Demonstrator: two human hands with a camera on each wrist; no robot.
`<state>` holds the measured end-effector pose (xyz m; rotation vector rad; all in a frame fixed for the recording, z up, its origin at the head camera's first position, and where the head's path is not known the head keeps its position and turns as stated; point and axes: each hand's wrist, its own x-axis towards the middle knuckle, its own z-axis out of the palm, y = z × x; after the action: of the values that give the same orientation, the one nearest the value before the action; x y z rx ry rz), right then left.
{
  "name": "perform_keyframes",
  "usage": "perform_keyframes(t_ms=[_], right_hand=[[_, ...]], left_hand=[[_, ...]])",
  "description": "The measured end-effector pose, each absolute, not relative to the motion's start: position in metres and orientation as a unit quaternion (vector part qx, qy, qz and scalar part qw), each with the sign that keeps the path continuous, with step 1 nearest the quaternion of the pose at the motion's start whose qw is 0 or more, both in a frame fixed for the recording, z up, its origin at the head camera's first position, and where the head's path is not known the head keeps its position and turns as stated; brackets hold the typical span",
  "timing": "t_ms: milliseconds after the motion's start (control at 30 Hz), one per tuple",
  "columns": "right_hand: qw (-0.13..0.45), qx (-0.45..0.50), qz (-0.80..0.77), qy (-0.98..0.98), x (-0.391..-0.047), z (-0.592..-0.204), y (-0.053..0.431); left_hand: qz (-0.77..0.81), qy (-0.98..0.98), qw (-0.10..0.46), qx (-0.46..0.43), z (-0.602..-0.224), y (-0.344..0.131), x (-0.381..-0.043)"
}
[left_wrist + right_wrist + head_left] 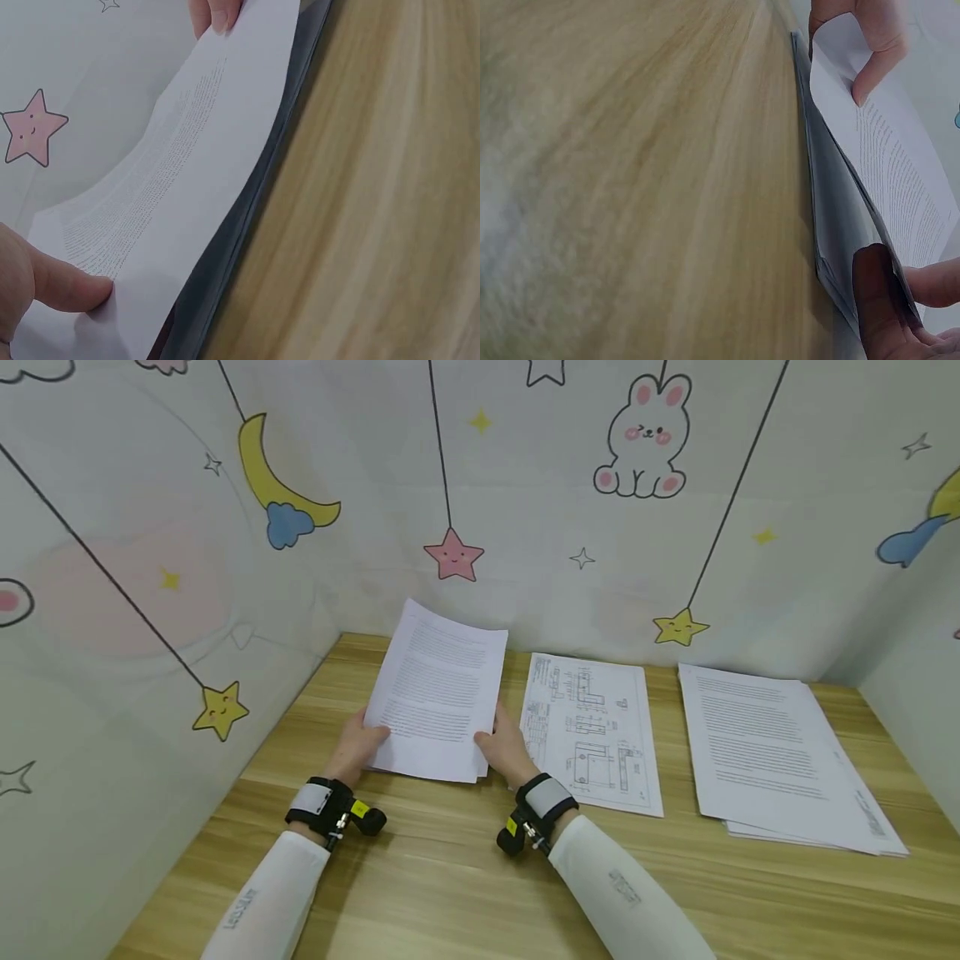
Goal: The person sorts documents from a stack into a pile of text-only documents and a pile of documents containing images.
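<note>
Both hands hold printed sheets of paper (438, 693) by their two side edges, tilted up off the table. The left hand (360, 747) pinches the left edge, its thumb on the text side. At the opposite edge the right hand (508, 750) pinches too; in the right wrist view its thumb lies above the sheets and its fingers (877, 292) underneath. The held paper bows between the hands in the left wrist view. Below it, more sheets (832, 202) lie in shadow on the table, apart from the held ones along the near edge. How many are held I cannot tell.
Just right of the right hand lies a sheet with technical drawings (600, 727). Farther right is a loose, slightly fanned pile of text sheets (765, 760). A wooden table (435, 877) carries everything. A patterned cloth wall (540, 585) closes off the back and sides.
</note>
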<state>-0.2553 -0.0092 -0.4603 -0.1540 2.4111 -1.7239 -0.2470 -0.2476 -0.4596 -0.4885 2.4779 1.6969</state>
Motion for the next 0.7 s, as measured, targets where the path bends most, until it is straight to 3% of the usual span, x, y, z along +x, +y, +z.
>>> perform_keyframes(t_ms=[333,700], right_hand=[[0.081,-0.044,-0.5,0.861,-0.2613,-0.469,-0.0101],[0.087,-0.046,-0.411,0.906,-0.2635,-0.4634,-0.0137]], left_hand=[[0.476,0.863,0.048,-0.162,-0.4619,-0.2536,-0.2536],[0.255,0.957,0.013,-0.139,-0.4541,-0.2553,-0.2487]])
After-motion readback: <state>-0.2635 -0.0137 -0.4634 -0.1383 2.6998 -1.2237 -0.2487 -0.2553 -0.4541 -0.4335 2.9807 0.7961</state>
